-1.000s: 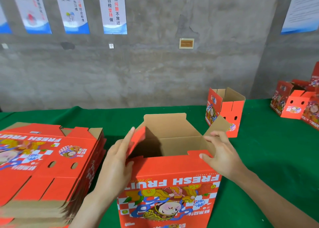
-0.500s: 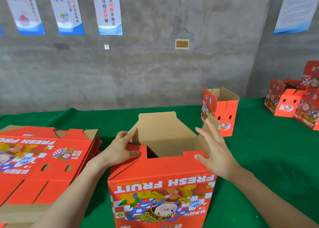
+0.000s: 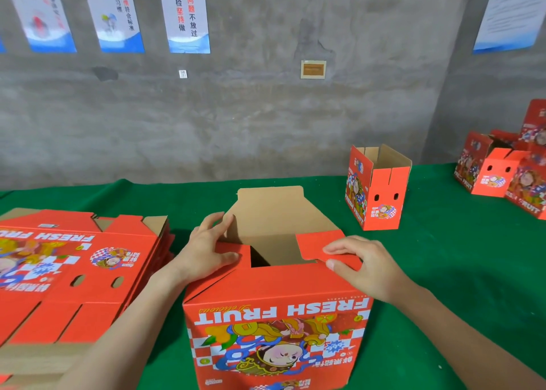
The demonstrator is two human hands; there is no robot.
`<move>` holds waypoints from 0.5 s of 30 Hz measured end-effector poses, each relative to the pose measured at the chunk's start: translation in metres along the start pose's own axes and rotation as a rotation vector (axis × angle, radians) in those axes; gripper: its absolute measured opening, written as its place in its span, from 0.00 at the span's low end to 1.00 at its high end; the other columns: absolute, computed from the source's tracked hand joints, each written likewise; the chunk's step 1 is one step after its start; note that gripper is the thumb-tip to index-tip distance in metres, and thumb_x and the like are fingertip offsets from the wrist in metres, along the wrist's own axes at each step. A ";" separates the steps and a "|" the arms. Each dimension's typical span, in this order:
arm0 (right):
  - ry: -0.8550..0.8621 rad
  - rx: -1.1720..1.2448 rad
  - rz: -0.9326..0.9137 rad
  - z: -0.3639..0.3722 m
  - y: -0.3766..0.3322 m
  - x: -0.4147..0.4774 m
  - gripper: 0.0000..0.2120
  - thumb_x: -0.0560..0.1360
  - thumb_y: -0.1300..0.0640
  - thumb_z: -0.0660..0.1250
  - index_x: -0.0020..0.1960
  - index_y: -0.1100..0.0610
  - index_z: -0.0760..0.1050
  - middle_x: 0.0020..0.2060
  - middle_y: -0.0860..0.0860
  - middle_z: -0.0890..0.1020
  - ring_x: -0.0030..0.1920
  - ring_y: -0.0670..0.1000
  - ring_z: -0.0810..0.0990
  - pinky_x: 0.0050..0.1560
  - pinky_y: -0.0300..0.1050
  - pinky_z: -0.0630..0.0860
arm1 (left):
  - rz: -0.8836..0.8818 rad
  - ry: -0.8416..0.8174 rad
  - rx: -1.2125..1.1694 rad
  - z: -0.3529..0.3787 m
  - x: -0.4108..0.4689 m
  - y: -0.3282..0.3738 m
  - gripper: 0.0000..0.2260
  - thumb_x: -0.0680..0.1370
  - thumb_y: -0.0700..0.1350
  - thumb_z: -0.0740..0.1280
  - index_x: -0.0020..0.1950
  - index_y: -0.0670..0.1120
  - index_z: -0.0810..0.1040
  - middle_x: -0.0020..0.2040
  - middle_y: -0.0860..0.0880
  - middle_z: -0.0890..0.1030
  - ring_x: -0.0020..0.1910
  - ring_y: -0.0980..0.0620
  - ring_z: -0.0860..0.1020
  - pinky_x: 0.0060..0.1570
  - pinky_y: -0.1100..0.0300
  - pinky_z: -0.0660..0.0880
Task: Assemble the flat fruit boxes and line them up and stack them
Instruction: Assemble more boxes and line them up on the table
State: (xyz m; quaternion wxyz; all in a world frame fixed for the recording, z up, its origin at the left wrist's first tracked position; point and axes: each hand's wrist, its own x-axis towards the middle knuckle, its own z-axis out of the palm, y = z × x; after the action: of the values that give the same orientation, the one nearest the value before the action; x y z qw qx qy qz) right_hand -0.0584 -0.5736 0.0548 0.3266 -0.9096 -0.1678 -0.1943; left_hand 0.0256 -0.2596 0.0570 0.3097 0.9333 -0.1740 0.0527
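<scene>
While your left hand [image 3: 206,251] lies flat on the left side flap [image 3: 237,253] of the red fruit box [image 3: 277,315], its fingers are straight and a little spread, the forefinger reaching up to the edge of the brown back flap [image 3: 271,209]. That flap is pressed down and inward over the box's open upper end. Your right hand [image 3: 363,265] has the right side flap [image 3: 319,243]. Its fingers are pressed together and bent over the flap's red face, and the thumb sits at its near edge, so you pinch the flap between them. This flap is folded inward too, over the opening. The back flap stands upright with its bare cardboard side toward you.

The box stands on the green table cloth [image 3: 443,271] directly in front of you, between your forearms. Its near panel reads "FRESH FRUIT" upside down above a cartoon figure.

To your left, just beside the box, lies the stack of flat boxes [image 3: 74,271], printed side up. Farther back on the right an assembled box [image 3: 378,188] stands alone with its upper end open. Well apart from it, at the right edge, is a cluster of finished boxes [image 3: 502,171], some stacked. Behind the table is a grey concrete wall [image 3: 266,109] hung with posters [image 3: 186,14].
</scene>
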 end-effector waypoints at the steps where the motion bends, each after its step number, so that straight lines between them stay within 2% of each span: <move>1: 0.010 0.030 0.003 0.000 -0.001 0.000 0.07 0.73 0.59 0.72 0.51 0.56 0.82 0.47 0.46 0.82 0.48 0.38 0.80 0.56 0.35 0.74 | 0.024 0.020 0.000 0.000 -0.001 0.000 0.38 0.71 0.46 0.74 0.77 0.50 0.58 0.74 0.52 0.58 0.72 0.47 0.59 0.73 0.49 0.58; 4: 0.040 0.059 0.003 0.001 -0.002 0.003 0.04 0.73 0.64 0.70 0.44 0.57 0.83 0.41 0.44 0.83 0.44 0.41 0.81 0.50 0.36 0.75 | 0.083 0.084 -0.050 -0.001 -0.004 0.001 0.37 0.70 0.43 0.76 0.76 0.49 0.62 0.69 0.53 0.63 0.69 0.50 0.63 0.71 0.52 0.61; 7: 0.082 0.081 0.015 0.003 -0.002 0.007 0.08 0.73 0.68 0.68 0.40 0.57 0.82 0.37 0.46 0.84 0.41 0.45 0.82 0.46 0.36 0.75 | 0.172 0.177 -0.112 -0.001 -0.008 0.004 0.37 0.68 0.39 0.77 0.71 0.57 0.65 0.61 0.55 0.68 0.60 0.56 0.69 0.64 0.64 0.65; 10: 0.125 0.111 0.026 0.005 -0.002 0.008 0.12 0.72 0.70 0.67 0.37 0.56 0.81 0.34 0.44 0.84 0.39 0.41 0.82 0.45 0.29 0.72 | 0.214 0.217 -0.162 -0.003 -0.011 0.006 0.36 0.67 0.35 0.76 0.64 0.64 0.66 0.50 0.54 0.73 0.50 0.59 0.73 0.52 0.75 0.64; 12: 0.146 0.114 0.026 0.005 -0.002 0.008 0.12 0.72 0.70 0.67 0.36 0.56 0.81 0.34 0.44 0.84 0.39 0.40 0.82 0.46 0.29 0.72 | 0.220 0.189 -0.182 -0.005 -0.013 0.009 0.26 0.70 0.32 0.73 0.54 0.62 0.74 0.45 0.51 0.75 0.47 0.57 0.75 0.50 0.71 0.67; 14: 0.165 0.117 0.023 0.005 -0.001 0.007 0.12 0.72 0.70 0.67 0.36 0.55 0.80 0.33 0.44 0.84 0.39 0.41 0.82 0.47 0.32 0.73 | 0.171 0.128 -0.245 -0.006 -0.015 0.008 0.20 0.72 0.29 0.68 0.44 0.57 0.81 0.46 0.49 0.76 0.49 0.54 0.77 0.52 0.66 0.69; 15: 0.169 0.124 0.024 0.005 -0.001 0.006 0.12 0.73 0.69 0.67 0.36 0.55 0.80 0.33 0.44 0.84 0.39 0.41 0.82 0.47 0.34 0.74 | 0.130 0.095 -0.302 -0.007 -0.015 0.010 0.18 0.73 0.31 0.66 0.41 0.55 0.83 0.47 0.48 0.77 0.50 0.54 0.76 0.53 0.65 0.69</move>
State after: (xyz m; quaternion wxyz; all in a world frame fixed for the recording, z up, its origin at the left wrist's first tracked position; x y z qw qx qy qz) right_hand -0.0523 -0.5681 0.0549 0.3977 -0.8699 -0.1405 -0.2556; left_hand 0.0076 -0.2585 0.0650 0.4501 0.8595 -0.2251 0.0898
